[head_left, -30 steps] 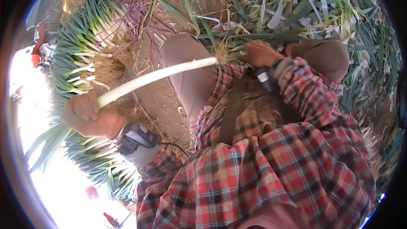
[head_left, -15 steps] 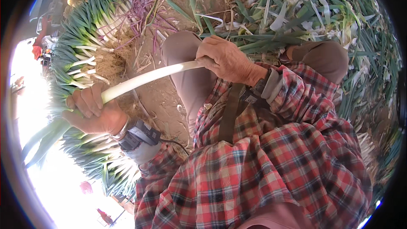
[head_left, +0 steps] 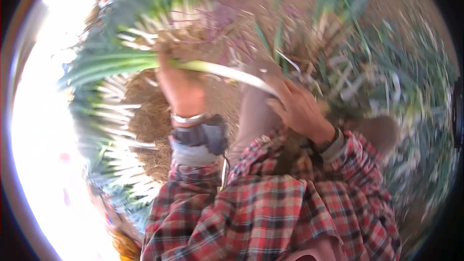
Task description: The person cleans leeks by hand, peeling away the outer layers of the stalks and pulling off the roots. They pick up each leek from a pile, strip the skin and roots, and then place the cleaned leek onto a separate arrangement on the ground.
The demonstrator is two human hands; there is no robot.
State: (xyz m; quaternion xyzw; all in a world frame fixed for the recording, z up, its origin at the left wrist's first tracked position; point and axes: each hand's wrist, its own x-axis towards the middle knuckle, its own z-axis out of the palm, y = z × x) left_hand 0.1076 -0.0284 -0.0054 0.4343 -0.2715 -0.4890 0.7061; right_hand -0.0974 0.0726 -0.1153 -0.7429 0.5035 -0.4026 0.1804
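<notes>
A leek (head_left: 220, 70) with a long white stem and green leaves lies level across the space in front of me, its leaves toward the left. My left hand (head_left: 181, 87) is wrapped round it where white turns to green. At the white end, my right hand (head_left: 302, 106) has the stem between its fingers and thumb, though motion blurs the grip. The stem's tip is hidden by that hand. Below the left hand, a curved row of leeks (head_left: 118, 111) lies with white stems and brown roots (head_left: 147, 111) toward me.
Purple strands (head_left: 227, 24) lie on the brown soil beyond my hands. At the far right stands a tuft of green leaves (head_left: 338, 5). Stripped leaves and pale peelings (head_left: 386, 77) cover the ground on the right. My bent knee (head_left: 258, 106) is beneath the leek.
Both hands have moved to the right with the leek, and the left has also gone farther away. The leek's leafy end has swung up. The whole view has shifted.
</notes>
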